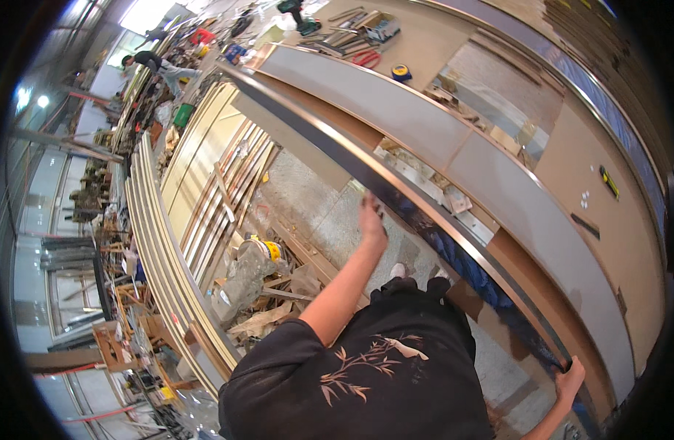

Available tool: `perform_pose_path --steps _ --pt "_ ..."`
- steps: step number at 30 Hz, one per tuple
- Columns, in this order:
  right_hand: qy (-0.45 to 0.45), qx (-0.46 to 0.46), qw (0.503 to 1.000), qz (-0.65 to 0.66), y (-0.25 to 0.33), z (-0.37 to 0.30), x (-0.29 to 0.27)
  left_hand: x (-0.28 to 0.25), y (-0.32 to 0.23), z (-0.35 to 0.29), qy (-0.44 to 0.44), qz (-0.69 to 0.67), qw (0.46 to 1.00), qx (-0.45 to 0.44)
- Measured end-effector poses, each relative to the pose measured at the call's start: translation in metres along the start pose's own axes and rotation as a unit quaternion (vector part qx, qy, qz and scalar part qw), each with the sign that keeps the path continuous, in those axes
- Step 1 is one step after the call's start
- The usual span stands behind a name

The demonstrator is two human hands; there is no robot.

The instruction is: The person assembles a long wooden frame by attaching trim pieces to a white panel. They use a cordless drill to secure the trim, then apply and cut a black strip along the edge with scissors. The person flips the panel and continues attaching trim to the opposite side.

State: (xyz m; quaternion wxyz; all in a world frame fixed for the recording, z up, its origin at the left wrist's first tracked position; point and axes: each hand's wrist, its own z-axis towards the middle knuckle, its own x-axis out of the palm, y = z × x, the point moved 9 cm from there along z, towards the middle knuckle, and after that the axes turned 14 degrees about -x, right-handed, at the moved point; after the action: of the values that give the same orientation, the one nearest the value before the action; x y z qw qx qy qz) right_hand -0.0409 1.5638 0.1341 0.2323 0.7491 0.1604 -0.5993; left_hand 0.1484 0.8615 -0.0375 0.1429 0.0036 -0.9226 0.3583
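Right hand (569, 379) fingers grip a long metal strip (454, 227) at lower right; left hand (372, 221) fingers, mid-frame, hang loosely parted, empty. The grey panel (418, 117) lies flat; the strip appears unsecured.

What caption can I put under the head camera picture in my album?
Right hand gripping a long bar near one end, left hand close to its middle.

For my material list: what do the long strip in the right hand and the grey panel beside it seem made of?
Long strip: probably polished metal, given the bright coppery glint along its edge. Grey panel: smooth, matte; perhaps coated metal, its even surface leaving this open.
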Motion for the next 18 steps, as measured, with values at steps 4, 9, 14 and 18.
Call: perform_pose_path --steps 4,9,14,18 --pt "-0.054 0.008 0.998 -0.004 0.000 0.030 -0.009 0.026 0.049 0.018 0.016 -0.049 0.999 0.012" --pt "-0.212 -0.094 0.966 -0.113 -0.053 0.031 0.025 0.015 0.055 0.029 -0.029 -0.073 0.997 -0.001" --pt "-0.138 -0.085 0.985 -0.061 -0.044 0.073 0.020 -0.007 0.059 0.031 0.018 -0.126 0.989 -0.074" --pt "-0.024 -0.072 0.997 0.025 -0.071 0.092 0.064 -0.047 0.044 -0.013 -0.099 -0.044 0.991 -0.083"
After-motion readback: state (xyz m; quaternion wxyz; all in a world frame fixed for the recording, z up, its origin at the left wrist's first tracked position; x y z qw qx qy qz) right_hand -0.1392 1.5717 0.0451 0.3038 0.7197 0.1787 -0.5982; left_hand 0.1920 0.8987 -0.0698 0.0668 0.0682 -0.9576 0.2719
